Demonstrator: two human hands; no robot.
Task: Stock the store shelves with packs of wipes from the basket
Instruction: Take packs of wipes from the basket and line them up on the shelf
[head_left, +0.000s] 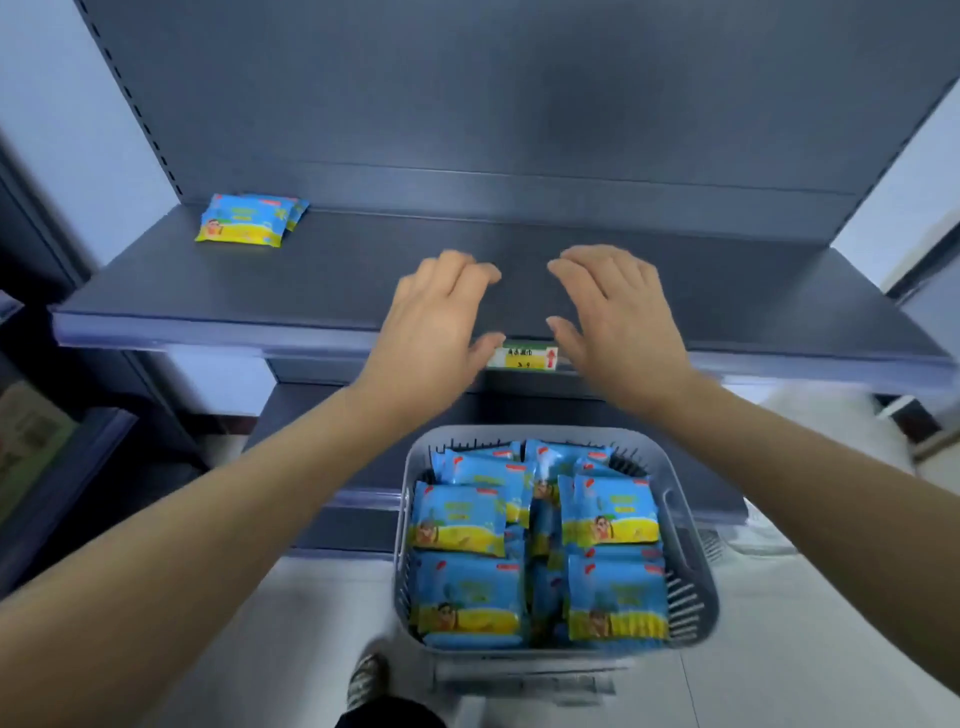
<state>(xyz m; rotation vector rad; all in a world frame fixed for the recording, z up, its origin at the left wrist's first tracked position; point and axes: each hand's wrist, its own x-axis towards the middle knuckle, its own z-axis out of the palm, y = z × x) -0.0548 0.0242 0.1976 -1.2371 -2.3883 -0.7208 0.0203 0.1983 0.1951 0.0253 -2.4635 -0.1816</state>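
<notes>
Both the left hand and the right hand are held empty, fingers loosely spread, over the smooth dark-grey metal shelf. Glossy blue-and-yellow wipe packs are contained in the slotted grey plastic basket.

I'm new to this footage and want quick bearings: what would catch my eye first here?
The left hand and right hand hover open, side by side, over the front middle of the shelf, holding nothing. Below them, a grey basket is crammed with blue-and-yellow wipes. Two shelved packs lie at the shelf's far left.
</notes>
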